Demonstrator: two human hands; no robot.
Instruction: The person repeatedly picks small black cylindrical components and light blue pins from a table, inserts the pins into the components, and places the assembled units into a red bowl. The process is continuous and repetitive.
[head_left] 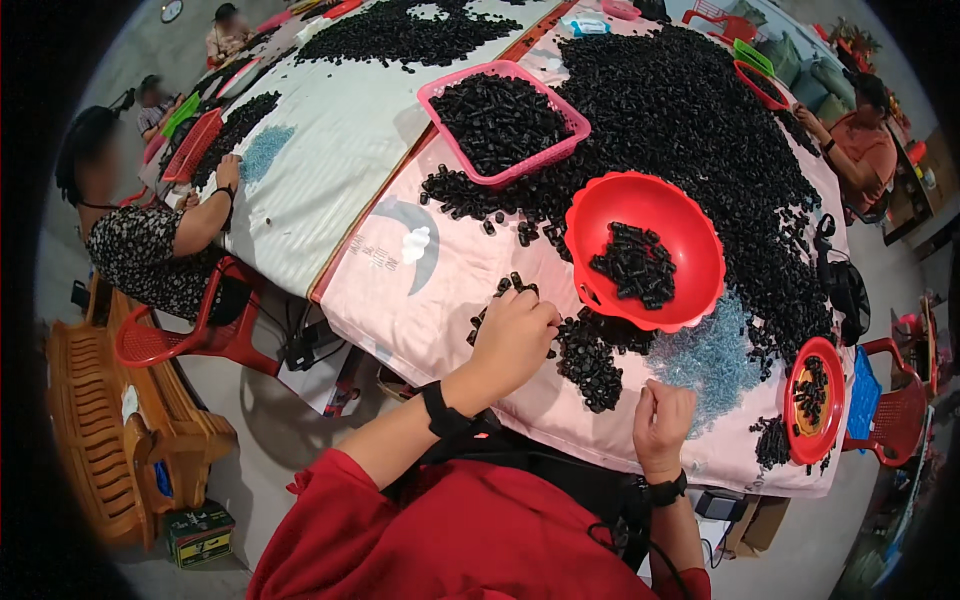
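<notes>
Left hand (513, 335): palm down at the near edge of the pink cloth (365, 315), fingers bent, at a loose cluster of black parts (507, 283). Can't tell if it has hold of one. Right hand (665, 425): fingers curled in toward the thumb, nearly closed, at the near left edge of the clear bits (712, 350). Can't see what, if anything, is in it. Dark band on each wrist.

Small pile (590, 370) of black parts sits between the hands, a bit farther out. Red bowl (640, 200), scalloped rim, is just beyond that, with a clump of black parts inside. Pink basket (545, 160) is farther and to the left, filled with the same parts. Big heap (690, 120) of them covers the far and right side of the cloth. Red dish (815, 442) at the right edge holds some more; a few lie loose on the cloth just left of it.

White table (335, 170) adjoins on the left: another black heap (400, 35) at its far end, bluish bits (265, 152) on its left side. Left co-worker (150, 230) has one hand right by those bits, red basket (193, 145) near. Right co-worker (865, 150) sits at the far right edge.
</notes>
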